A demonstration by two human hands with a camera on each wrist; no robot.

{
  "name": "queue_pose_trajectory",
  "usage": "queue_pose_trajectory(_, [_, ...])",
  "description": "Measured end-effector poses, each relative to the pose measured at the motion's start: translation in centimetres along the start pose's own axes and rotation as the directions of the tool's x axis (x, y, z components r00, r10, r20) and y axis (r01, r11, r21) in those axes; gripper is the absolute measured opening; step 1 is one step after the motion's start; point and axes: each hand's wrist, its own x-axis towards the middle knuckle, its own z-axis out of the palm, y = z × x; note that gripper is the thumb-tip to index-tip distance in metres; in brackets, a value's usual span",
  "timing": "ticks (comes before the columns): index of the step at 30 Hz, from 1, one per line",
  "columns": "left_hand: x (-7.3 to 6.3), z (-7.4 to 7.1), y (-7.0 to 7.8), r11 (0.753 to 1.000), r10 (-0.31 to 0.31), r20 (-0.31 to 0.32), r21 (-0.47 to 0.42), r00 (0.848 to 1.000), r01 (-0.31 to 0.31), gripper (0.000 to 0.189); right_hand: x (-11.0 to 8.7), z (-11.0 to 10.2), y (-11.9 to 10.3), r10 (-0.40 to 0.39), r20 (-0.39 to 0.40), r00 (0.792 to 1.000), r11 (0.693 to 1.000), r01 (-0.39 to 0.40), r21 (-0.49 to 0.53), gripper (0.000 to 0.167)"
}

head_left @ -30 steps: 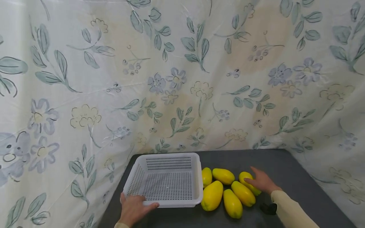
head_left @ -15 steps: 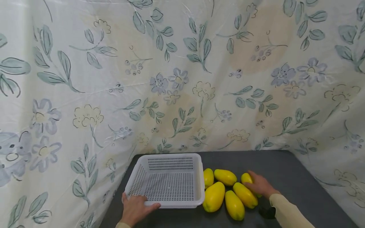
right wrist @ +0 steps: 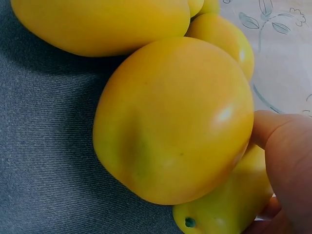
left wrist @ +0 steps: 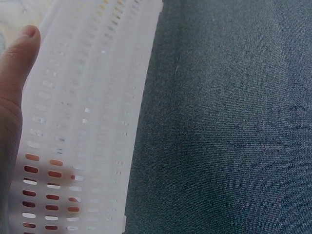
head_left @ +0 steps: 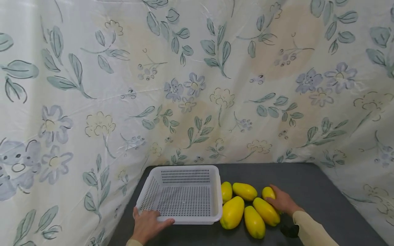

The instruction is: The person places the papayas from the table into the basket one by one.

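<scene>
A white perforated plastic basket stands at the table's left, with nothing inside. My left hand grips its front left corner; in the left wrist view the thumb lies along the rim and fingers show through the slots of the wall. To the basket's right lie several yellow papayas. My right hand holds the rightmost papaya, covering much of it. From the right wrist, thumb and fingers curl round that papaya, partly behind a larger-looking papaya.
Close together between basket and right hand are the other papayas, among them a big one beside the basket. A small black object is near the right sleeve. Floral cloth hangs behind the dark table.
My right hand has come down onto the rightmost papaya and closed round it. The left hand keeps its grip on the basket. The head view has shifted slightly.
</scene>
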Motion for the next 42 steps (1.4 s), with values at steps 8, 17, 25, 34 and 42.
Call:
queue_pose_trajectory(8, [0.1, 0.1, 0.0, 1.000, -0.021, 0.035, -0.009, 0.999, 0.022, 0.073, 0.4, -0.3, 0.5, -0.004, 0.024, 1.000, 0.998, 0.002, 0.059, 0.083])
queue_pose_trajectory(17, [0.2, 0.2, 0.0, 0.999, -0.038, 0.064, 0.003, 0.997, 0.038, 0.076, 0.2, -2.6, -2.5, -0.083, -0.046, 0.995, 0.993, 0.087, 0.082, 0.083])
queue_pose_trajectory(25, [0.3, 0.5, 0.0, 0.999, -0.034, 0.041, 0.023, 0.999, 0.033, 0.078, -0.5, -3.2, -8.3, -0.109, -0.025, 0.994, 0.978, 0.111, 0.176, 0.080])
queue_pose_trajectory(34, [-0.1, 0.6, -0.4, 1.000, 0.006, -0.036, 0.024, 0.999, -0.005, 0.075, -1.0, -2.2, -12.4, -0.176, 0.008, 0.984, 0.953, 0.169, 0.252, 0.078])
queue_pose_trajectory(42, [-0.2, 0.7, -0.5, 1.000, 0.013, -0.068, -0.002, 0.998, -0.013, 0.075, -0.2, -0.7, -14.7, -0.177, 0.015, 0.984, 0.944, 0.165, 0.286, 0.079])
